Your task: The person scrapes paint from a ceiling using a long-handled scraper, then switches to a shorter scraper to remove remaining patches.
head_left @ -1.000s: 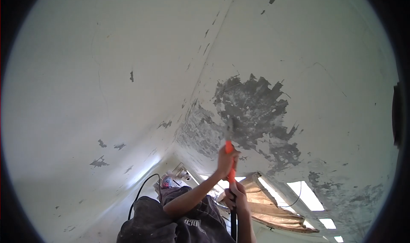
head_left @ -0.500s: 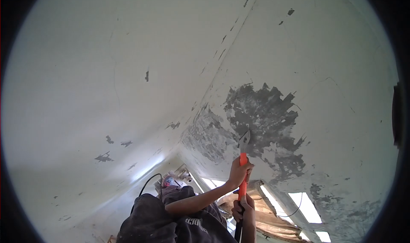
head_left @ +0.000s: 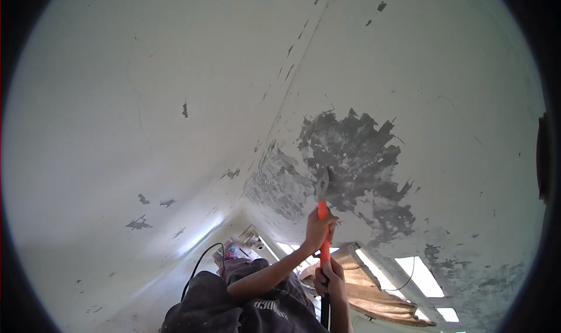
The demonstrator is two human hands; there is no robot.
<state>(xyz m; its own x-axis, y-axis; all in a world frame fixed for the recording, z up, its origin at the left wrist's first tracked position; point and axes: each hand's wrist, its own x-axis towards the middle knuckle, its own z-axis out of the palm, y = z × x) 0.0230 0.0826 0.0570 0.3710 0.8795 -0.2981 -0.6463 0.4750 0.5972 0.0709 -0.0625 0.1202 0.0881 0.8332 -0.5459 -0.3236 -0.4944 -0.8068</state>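
A scraper (head_left: 323, 209) with an orange handle and a grey metal head is held up in both hands. My left hand (head_left: 318, 230) is wrapped around the handle just below the head. Lower down, my right hand (head_left: 331, 277) grips the handle near its black end. The metal head (head_left: 322, 184) overlaps the lower left part of a ragged dark grey patch (head_left: 356, 149), where the pale coating is gone from the wall (head_left: 467, 175).
A second pale wall (head_left: 87, 128) meets the first along a slanting corner line. Brown sheeting (head_left: 365, 298) hangs beside bright openings (head_left: 419, 276) at lower right. A black cable (head_left: 196, 268) loops by the dark shirt (head_left: 257, 309).
The view has shifted, and the wall patches and both hands sit further left in it. The scraper head has slid slightly upward over the grey patch, with both hands still around the handle.
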